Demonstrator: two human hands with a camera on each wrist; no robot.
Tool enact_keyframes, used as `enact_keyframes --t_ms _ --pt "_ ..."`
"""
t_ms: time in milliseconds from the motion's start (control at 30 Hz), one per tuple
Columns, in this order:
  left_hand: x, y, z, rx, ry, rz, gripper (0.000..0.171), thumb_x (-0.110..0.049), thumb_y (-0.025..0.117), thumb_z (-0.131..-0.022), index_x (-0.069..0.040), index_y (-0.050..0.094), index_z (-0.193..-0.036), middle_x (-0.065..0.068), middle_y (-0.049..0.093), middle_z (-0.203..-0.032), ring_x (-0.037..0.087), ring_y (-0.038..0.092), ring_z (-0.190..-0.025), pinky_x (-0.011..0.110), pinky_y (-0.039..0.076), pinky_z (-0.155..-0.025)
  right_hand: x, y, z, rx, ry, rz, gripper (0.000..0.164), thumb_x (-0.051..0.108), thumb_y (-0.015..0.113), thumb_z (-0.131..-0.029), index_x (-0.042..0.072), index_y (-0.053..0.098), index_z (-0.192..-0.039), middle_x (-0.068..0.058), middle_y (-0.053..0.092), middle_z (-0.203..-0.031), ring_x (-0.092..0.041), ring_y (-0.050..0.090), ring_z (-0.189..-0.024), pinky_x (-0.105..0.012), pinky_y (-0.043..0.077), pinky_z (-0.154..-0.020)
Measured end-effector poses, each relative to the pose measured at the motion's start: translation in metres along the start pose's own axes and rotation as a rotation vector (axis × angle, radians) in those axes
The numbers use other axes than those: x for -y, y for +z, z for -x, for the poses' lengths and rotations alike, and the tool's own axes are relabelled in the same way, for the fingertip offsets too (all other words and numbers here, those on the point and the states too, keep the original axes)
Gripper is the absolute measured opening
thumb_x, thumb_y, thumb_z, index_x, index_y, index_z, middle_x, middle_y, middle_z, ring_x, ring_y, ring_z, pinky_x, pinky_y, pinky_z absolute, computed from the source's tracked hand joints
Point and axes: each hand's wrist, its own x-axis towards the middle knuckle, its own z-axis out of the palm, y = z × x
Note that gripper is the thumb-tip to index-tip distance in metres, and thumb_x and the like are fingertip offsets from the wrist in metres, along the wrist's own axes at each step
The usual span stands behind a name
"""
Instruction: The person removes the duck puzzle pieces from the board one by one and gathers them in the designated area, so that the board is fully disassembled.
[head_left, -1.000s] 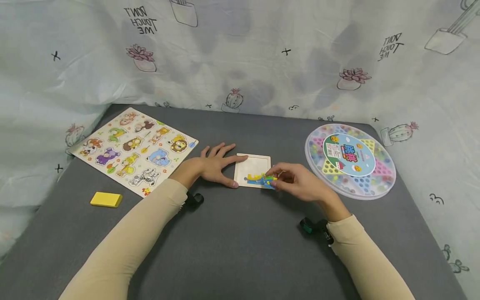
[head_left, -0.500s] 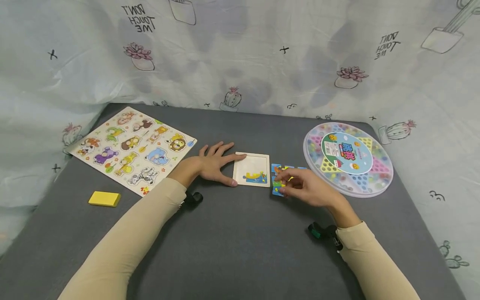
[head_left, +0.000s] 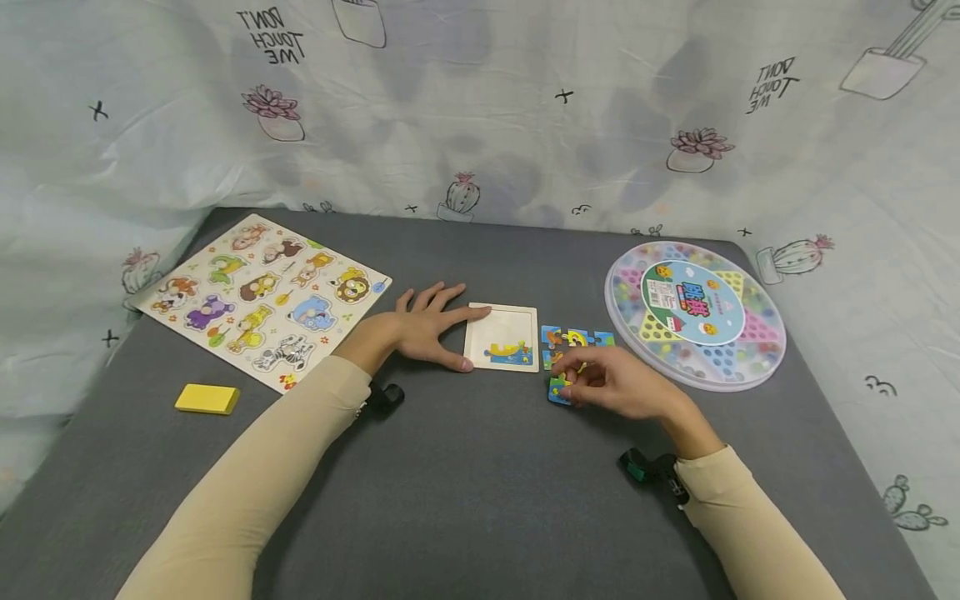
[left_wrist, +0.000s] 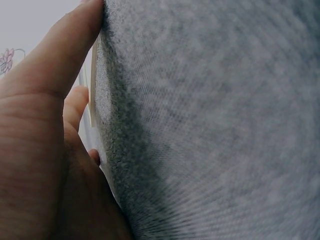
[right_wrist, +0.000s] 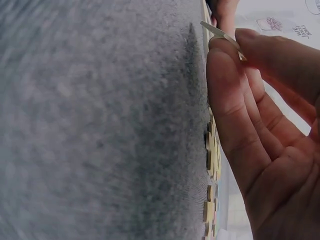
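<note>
My left hand [head_left: 435,333] is spread on the table, thumb and index fingertip at the left edge of a small wooden puzzle tray [head_left: 513,310]. Joined jigsaw pieces [head_left: 510,353] in blue and yellow lie along the tray's bottom edge. To the right of the tray, my right hand [head_left: 618,382] pinches a blue-and-green jigsaw piece [head_left: 558,390] between thumb and fingers. Edge-on in the right wrist view, this thin piece [right_wrist: 222,35] tilts above the cloth. Several loose jigsaw pieces [head_left: 577,337] lie just beyond the right hand, partly hidden by it.
A large animal puzzle board [head_left: 262,300] lies at the back left, with a yellow block [head_left: 207,398] in front of it. At the back right is a round Chinese checkers box [head_left: 695,317]. A patterned curtain [head_left: 480,108] hangs behind the grey table [head_left: 465,500].
My right hand has carried the jigsaw piece from the tray's lower right corner to the right and slightly toward me, uncovering the corner and loose pieces. My left hand stays in place.
</note>
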Motion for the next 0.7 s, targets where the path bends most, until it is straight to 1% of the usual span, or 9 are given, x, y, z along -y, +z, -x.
enact_keyframes --t_ms 133,300,433,567,700 --pt "-0.0015 -0.0019 0.0020 -0.004 0.011 0.006 0.099 -0.076 0.065 -0.084 -0.048 0.014 -0.164 -0.001 -0.013 -0.173 0.034 -0.019 -0.157 0.071 -0.008 -0.117 -0.0023 0.0016 -0.0012 0.015 0.013 0.031 0.021 0.003 0.069 -0.098 0.007 0.070 -0.119 -0.006 0.065 -0.093 -0.017 0.071 -0.076 -0.031 0.058 -0.069" --pt "0.0014 0.0012 -0.0027 0.002 0.004 0.004 0.101 -0.079 0.064 -0.082 -0.050 0.011 -0.163 -0.005 -0.016 -0.172 0.031 -0.021 -0.157 0.069 -0.009 -0.118 -0.0007 0.0040 -0.0026 0.008 0.015 0.138 0.022 0.008 0.073 -0.096 0.009 0.072 -0.119 -0.002 0.067 -0.092 -0.011 0.067 -0.073 -0.028 0.056 -0.066" --pt "0.0029 0.0021 -0.0041 0.000 0.005 0.001 0.102 -0.081 0.064 -0.081 -0.051 0.011 -0.163 -0.006 -0.017 -0.172 0.030 -0.021 -0.157 0.069 -0.008 -0.118 0.0009 0.0047 -0.0031 0.003 0.001 0.215 0.024 0.009 0.074 -0.096 0.010 0.073 -0.120 0.001 0.067 -0.099 -0.008 0.066 -0.077 -0.027 0.056 -0.070" --pt "0.0016 0.0012 -0.0019 0.003 0.003 0.008 0.100 -0.079 0.064 -0.082 -0.051 0.010 -0.163 -0.005 -0.017 -0.172 0.031 -0.021 -0.157 0.069 -0.009 -0.118 0.0009 0.0044 -0.0032 0.005 -0.007 0.239 0.025 0.006 0.073 -0.096 0.010 0.074 -0.120 -0.001 0.068 -0.108 -0.008 0.067 -0.083 -0.028 0.057 -0.074" --pt "-0.0018 -0.0018 0.0023 -0.003 0.012 0.016 0.100 -0.079 0.064 -0.083 -0.049 0.012 -0.163 -0.002 -0.014 -0.173 0.034 -0.019 -0.157 0.071 -0.008 -0.117 0.0007 0.0041 -0.0041 0.010 0.002 0.253 0.024 0.006 0.071 -0.097 0.009 0.073 -0.121 0.000 0.069 -0.104 -0.008 0.065 -0.080 -0.027 0.056 -0.071"
